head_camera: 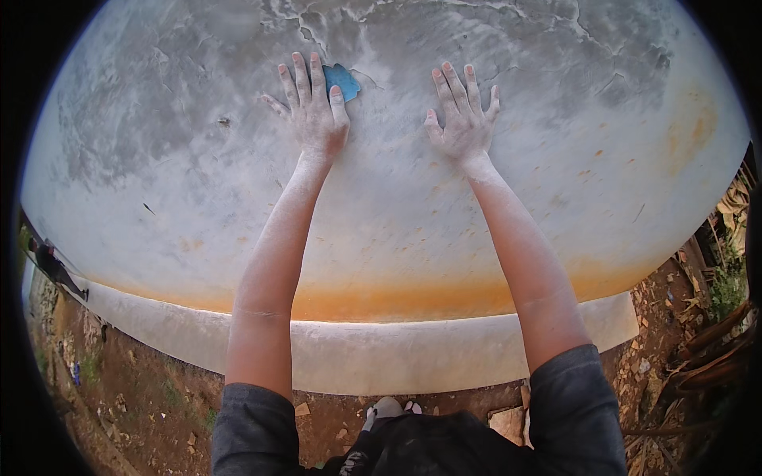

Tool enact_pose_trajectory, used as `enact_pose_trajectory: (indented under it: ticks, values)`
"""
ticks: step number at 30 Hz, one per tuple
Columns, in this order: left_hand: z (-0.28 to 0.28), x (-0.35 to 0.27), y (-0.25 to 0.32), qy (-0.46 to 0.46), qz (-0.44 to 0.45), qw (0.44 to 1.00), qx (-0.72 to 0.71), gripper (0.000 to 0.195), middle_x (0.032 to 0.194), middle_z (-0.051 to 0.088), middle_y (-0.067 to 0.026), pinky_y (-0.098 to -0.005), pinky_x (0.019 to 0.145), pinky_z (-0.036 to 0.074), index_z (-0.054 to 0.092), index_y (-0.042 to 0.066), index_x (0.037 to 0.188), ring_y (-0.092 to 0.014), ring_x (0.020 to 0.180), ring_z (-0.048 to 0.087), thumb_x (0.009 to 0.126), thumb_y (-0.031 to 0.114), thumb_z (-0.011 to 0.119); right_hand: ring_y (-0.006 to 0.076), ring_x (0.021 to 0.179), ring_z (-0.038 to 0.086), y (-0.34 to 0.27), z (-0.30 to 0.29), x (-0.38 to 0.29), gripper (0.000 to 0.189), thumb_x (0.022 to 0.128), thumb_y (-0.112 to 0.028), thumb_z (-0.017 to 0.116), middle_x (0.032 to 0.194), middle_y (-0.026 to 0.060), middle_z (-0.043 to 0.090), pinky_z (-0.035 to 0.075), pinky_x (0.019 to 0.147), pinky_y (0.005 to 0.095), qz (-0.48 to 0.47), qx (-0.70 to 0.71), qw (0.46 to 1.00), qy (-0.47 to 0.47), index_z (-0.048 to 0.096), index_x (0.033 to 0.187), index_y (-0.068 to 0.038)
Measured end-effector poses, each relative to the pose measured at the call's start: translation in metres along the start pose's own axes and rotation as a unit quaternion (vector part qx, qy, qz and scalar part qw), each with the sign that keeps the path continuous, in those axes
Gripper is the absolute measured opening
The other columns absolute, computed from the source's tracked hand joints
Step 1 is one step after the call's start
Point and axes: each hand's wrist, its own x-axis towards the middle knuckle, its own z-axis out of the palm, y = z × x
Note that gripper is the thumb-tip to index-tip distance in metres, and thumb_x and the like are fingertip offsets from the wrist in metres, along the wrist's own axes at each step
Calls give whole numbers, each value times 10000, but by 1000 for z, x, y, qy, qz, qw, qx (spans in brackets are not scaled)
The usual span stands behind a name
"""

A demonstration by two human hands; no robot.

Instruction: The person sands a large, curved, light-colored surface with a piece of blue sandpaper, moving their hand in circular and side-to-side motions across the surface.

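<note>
Both my hands lie palm down against a whitish-grey, cracked plaster wall (387, 196), arms stretched out ahead of me. White dust coats my hands and forearms. My left hand (315, 113) has its fingers spread. Between its thumb and index finger shows a jagged blue patch (342, 82); whether it is bared old paint or a loose piece, I cannot tell. My right hand (463, 119) rests farther right with fingers apart and nothing visible in it. Cracks run through the darker grey plaster (405, 35) above both hands.
An orange-brown stain (405, 302) runs along the wall's foot, above a pale concrete ledge (411, 354). Reddish soil (149, 369) with rubble lies below, around my feet. Dry plant debris (708, 357) is at the right. A person (56, 268) stands at the far left.
</note>
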Motion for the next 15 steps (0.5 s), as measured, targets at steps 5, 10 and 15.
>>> enact_pose_trajectory:
  ticks: [5,10,15]
  values:
    - [3,-20,5,-151,205,967,25,609,1770,130,67,-696,1251,-88,242,294,1680,-189,1636,49,1093,380,381,158,1606,207,-2,1,2,834,885,-386,634,1736,-143,232,147,1257,655,-2,20,1000,-2,303,1651,-363]
    - [7,-11,10,-31,51,998,-12,607,1770,116,86,-711,1246,-86,246,328,1675,-197,1636,46,1091,360,406,135,1600,211,-5,-1,0,811,884,-409,645,1723,-170,250,177,1255,643,9,10,1000,-15,330,1632,-392]
    - [19,-44,39,-161,171,972,6,601,1766,155,79,-729,1225,-102,280,325,1669,-198,1637,49,1084,330,418,136,1600,211,-2,-1,-1,806,888,-415,640,1728,-173,229,182,1252,648,5,11,1000,-6,328,1631,-398]
